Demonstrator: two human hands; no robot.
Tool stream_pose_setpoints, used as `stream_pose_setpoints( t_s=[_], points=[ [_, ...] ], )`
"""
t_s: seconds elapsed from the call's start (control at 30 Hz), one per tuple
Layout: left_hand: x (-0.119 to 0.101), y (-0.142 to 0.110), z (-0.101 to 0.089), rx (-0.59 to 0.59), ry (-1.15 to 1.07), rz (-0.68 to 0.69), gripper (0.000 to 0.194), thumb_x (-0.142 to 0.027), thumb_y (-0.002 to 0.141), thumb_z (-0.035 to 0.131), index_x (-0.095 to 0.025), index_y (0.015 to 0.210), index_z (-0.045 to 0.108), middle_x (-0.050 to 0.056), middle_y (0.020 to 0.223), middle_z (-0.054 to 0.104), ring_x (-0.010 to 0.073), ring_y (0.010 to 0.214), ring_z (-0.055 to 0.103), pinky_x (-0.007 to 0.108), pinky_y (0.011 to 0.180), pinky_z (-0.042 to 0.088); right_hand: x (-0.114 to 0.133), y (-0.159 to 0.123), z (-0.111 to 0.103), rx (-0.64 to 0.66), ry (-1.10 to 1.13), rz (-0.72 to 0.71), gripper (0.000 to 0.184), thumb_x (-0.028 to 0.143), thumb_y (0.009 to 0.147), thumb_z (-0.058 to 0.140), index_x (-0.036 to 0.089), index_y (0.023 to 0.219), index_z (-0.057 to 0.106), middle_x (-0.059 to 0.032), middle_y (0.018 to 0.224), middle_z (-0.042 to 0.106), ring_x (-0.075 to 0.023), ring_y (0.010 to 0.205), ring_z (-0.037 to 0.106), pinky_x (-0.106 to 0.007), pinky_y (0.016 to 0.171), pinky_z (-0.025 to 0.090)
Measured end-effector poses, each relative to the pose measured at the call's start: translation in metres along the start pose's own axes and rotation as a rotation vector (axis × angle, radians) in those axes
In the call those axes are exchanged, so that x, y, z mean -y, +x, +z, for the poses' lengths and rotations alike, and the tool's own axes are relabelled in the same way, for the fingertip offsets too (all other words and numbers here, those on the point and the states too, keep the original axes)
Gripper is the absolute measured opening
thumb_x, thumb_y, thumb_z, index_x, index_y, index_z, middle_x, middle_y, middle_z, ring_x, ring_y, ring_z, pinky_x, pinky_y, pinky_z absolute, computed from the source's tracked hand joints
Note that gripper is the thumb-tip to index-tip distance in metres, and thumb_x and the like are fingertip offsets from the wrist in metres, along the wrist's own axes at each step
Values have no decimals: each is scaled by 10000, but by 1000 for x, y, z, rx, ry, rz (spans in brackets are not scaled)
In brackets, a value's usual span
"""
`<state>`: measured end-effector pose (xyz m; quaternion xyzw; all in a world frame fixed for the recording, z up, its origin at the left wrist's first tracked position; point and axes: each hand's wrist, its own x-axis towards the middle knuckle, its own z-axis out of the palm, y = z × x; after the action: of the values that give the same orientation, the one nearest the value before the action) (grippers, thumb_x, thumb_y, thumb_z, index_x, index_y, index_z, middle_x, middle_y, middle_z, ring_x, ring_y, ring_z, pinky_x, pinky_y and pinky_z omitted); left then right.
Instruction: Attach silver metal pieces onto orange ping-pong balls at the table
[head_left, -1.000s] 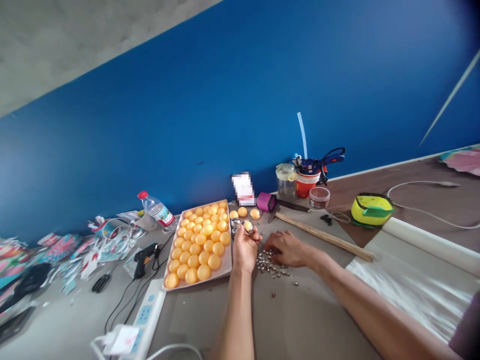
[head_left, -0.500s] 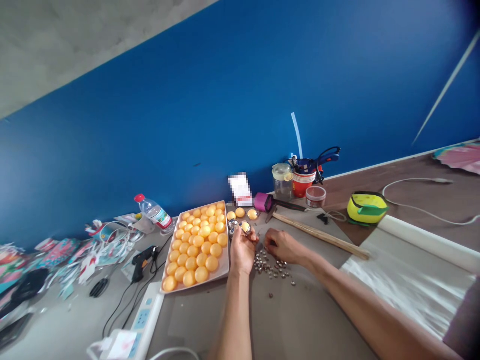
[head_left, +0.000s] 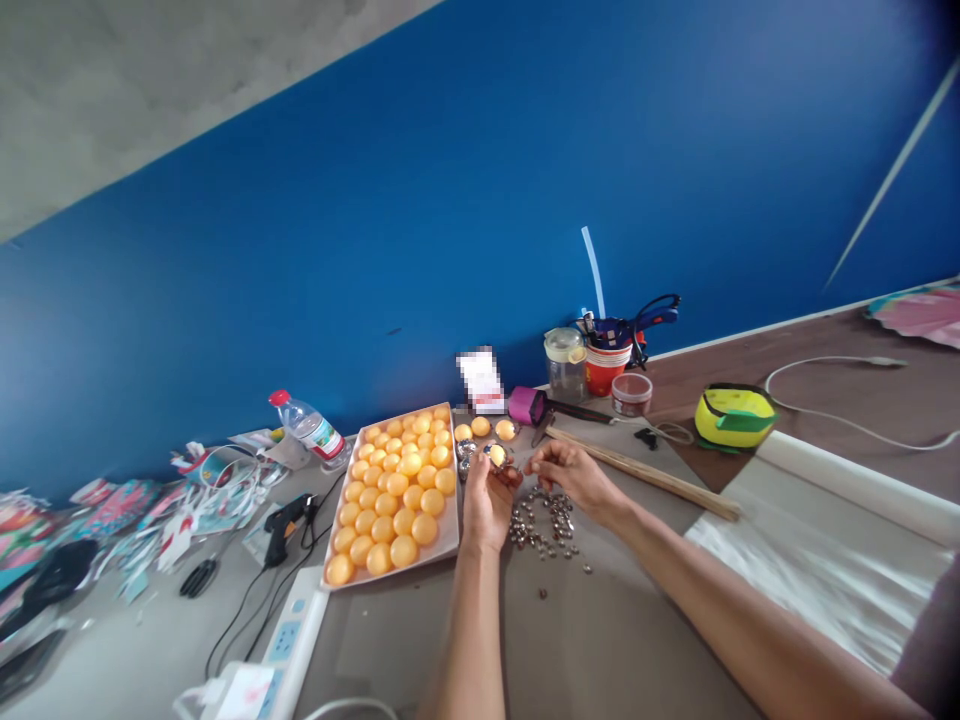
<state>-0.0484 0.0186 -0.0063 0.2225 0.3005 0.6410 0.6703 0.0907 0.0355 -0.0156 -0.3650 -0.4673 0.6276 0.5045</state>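
My left hand (head_left: 489, 500) is closed around an orange ball (head_left: 496, 455) that has shiny silvery pieces on its surface. To its right, my right hand (head_left: 570, 478) is pinched, thumb against fingers; whatever it holds is too small to make out. Its fingertips are close to the ball, with a small gap between. Many small shiny stones (head_left: 541, 535) lie loose on the table below both hands. Left of my left hand stands a shallow box (head_left: 454, 535) filled with rows of plain orange balls (head_left: 403, 549). Several more balls (head_left: 480, 427) sit behind my left hand, some with shiny coverings.
A wooden-handled hammer (head_left: 652, 478) lies to the right, by a sheet of white film (head_left: 817, 570). At the back stand a lidded jar (head_left: 565, 365), a red cup (head_left: 606, 372) and a purple roll (head_left: 527, 405). Leftward are a bottle (head_left: 311, 425), glue gun (head_left: 281, 530) and power strip (head_left: 296, 620).
My right hand has lifted from the loose stones and moved up toward the ball. My left hand has stayed nearly in place, the ball turned slightly in it.
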Motion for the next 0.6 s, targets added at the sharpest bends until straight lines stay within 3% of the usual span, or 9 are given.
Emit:
stream_pose_setpoints(
  t_s=[0.17, 0.43, 0.6],
  points=[
    [1, -1, -2, 80, 51, 42, 340, -246, 716, 709, -234, 1023, 565, 26, 938, 643, 146, 814, 621, 298, 791, 443, -6, 2, 4, -50, 133, -13, 338, 408, 596, 755, 185, 702, 524, 63, 495, 525, -57, 415, 360, -208, 424, 234],
    [2, 0, -1, 186, 77, 84, 316, -190, 722, 695, -225, 1000, 550, 42, 982, 659, 166, 884, 627, 320, 836, 431, 4, -4, 6, 52, 331, 72, 341, 363, 550, 811, 159, 732, 607, 5, 657, 638, -77, 510, 515, -222, 519, 363],
    [3, -2, 0, 205, 100, 67, 336, -184, 703, 716, -228, 991, 549, 35, 984, 650, 175, 921, 614, 337, 856, 429, 3, -3, 8, 12, 324, 73, 336, 371, 552, 811, 170, 674, 570, 21, 597, 618, -69, 457, 476, -214, 464, 311]
  ],
)
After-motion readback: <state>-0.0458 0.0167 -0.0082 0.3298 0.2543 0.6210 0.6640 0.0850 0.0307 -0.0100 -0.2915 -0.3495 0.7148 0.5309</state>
